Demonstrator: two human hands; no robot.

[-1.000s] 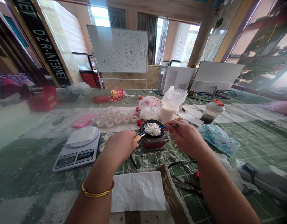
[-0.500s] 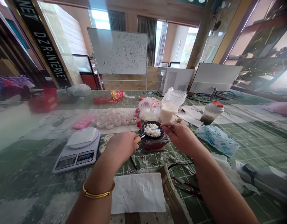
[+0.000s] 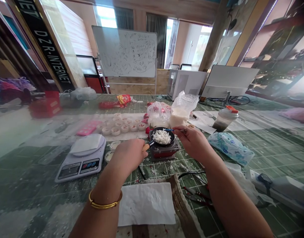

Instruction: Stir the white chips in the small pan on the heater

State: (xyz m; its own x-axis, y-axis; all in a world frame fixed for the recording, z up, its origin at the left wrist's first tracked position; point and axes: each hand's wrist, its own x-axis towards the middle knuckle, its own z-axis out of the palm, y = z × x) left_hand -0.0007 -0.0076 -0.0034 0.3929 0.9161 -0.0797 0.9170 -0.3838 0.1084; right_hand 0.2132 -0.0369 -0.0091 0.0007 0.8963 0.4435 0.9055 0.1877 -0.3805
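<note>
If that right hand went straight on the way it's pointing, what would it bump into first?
Most likely the small black pan, just ahead of the right hand, though depth is unclear and it might pass over the rim.

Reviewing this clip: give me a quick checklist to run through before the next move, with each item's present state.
1. Left hand on the pan handle: ok, gripped.
2. Right hand on the blue stick: ok, pinched.
3. Pan above the small stove: ok.
4. White pieces within the pan: ok, heaped inside its rim.
5. Table free of spill near the stove: not ok, white bits lie scattered in front.
6. Stove heating: cannot tell, no flame or glow shows.
</note>
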